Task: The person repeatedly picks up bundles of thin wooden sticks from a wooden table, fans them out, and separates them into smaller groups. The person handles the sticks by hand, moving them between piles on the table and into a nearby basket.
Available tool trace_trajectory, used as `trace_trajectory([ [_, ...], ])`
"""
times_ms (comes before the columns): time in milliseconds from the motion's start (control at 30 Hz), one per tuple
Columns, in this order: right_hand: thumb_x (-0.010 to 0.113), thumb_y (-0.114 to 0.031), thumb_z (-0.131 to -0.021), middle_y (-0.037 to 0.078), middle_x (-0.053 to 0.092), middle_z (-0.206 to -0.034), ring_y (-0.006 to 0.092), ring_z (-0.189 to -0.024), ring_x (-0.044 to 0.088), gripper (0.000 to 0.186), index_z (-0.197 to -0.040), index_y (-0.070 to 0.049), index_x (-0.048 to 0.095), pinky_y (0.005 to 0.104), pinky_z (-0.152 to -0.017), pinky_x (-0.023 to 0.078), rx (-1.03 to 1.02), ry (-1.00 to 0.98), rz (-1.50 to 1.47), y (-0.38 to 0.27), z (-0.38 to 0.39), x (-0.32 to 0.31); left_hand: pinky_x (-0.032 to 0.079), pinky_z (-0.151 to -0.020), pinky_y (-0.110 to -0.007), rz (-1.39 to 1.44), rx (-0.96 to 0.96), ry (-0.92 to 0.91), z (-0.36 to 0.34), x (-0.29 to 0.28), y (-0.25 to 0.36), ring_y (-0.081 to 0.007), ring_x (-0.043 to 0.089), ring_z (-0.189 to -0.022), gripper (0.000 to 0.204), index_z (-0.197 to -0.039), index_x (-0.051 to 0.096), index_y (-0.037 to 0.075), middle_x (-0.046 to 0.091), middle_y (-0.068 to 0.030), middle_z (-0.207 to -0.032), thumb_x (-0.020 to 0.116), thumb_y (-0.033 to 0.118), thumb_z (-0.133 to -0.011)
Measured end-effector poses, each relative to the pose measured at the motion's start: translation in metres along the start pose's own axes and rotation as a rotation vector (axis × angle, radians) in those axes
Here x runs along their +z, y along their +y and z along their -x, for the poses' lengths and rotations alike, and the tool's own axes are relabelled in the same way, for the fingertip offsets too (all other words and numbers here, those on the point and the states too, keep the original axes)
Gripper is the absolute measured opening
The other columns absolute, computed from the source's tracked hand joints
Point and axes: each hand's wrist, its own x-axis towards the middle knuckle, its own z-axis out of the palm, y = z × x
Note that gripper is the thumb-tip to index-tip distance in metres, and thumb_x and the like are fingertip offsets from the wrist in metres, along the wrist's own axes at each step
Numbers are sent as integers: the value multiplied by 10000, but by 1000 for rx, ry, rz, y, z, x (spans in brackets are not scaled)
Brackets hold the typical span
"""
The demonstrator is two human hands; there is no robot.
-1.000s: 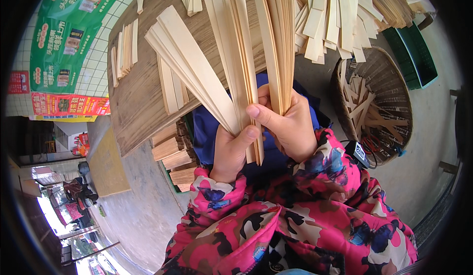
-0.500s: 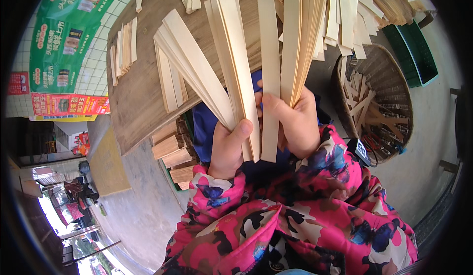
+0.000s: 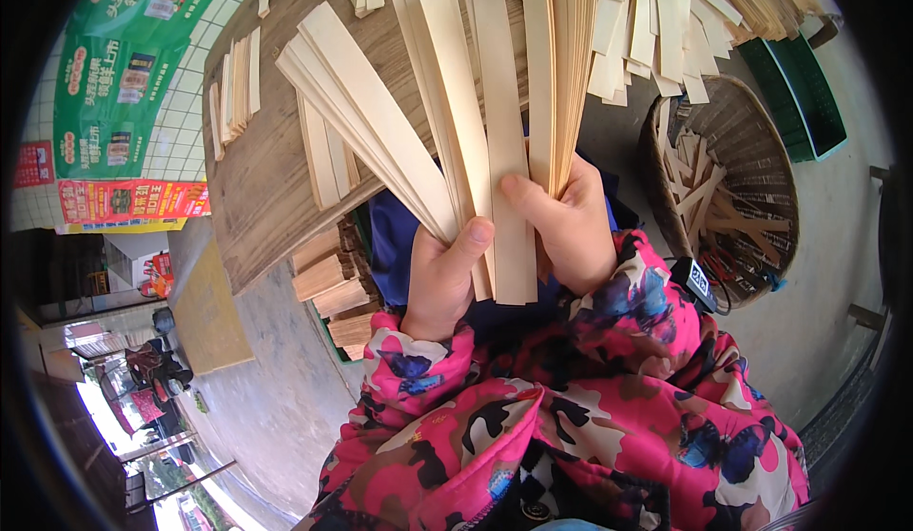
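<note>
Gripping fanned strips (image 3: pixel 366 117) in left hand (image 3: pixel 441 276), thick bundle (image 3: pixel 559 75) in right hand (image 3: pixel 573 229); could shed single strip (image 3: pixel 497 75) through weak pinch, hard to judge from above.

On your left, a green banner (image 3: pixel 119 18) carries rows of large white characters and small red ovals (image 3: pixel 74 72) with lettering. Under it, a red poster (image 3: pixel 133 198) bears bold light characters. The small red sheet (image 3: pixel 34 164) beside the banner has print too fine to read. By your right sleeve (image 3: pixel 642 293), a dark device (image 3: pixel 681 272) shows a white label (image 3: pixel 700 279) with dark marks.
</note>
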Motion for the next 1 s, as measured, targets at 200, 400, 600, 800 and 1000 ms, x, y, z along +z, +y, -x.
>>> trace_trajectory([
  [200, 576, -26, -815, 52, 610, -813, 98, -691, 571, 210, -1015, 14, 526, 242, -606, 480, 38, 23, -96, -4, 1, 2, 474, -697, -271, -1, -13, 35, -2, 3, 4, -135, 565, -823, 530, -1239, 435, -14, 570, -72, -990, 596, 313, -855],
  [400, 550, -86, -850, 50, 587, -741, 109, -621, 563, 180, -1003, 7, 529, 232, -543, 457, 25, 70, -39, -10, -7, -11, 466, -657, -247, -16, -23, -53, -7, 2, 10, -102, 505, -799, 568, -1257, 433, 0, 522, -29, -971, 582, 369, -851],
  [600, 589, -139, -848, -3, 517, -598, 68, -493, 466, 163, -932, 0, 568, 203, -449, 352, 51, -3, 32, -16, -2, -9, 411, -763, -253, -134, 34, 95, -3, 8, 10, -118, 510, -873, 453, -1226, 443, -34, 543, -53, -975, 550, 223, -868],
  [800, 628, -124, -816, -41, 474, -534, 33, -421, 400, 124, -796, -5, 598, 198, -376, 290, 151, -94, 191, -17, 3, -11, 414, -662, -203, -264, 202, 175, -3, 13, 5, -61, 521, -733, 308, -1128, 530, -26, 594, -15, -874, 574, 121, -860],
  [1000, 609, -192, -826, -36, 454, -504, 35, -405, 407, 156, -820, -37, 600, 207, -351, 262, 33, 245, 460, -59, 30, -63, 408, -523, -208, -167, 84, 67, -4, 10, 6, -79, 515, -603, 423, -1168, 501, -50, 570, -49, -786, 459, 294, -924],
])
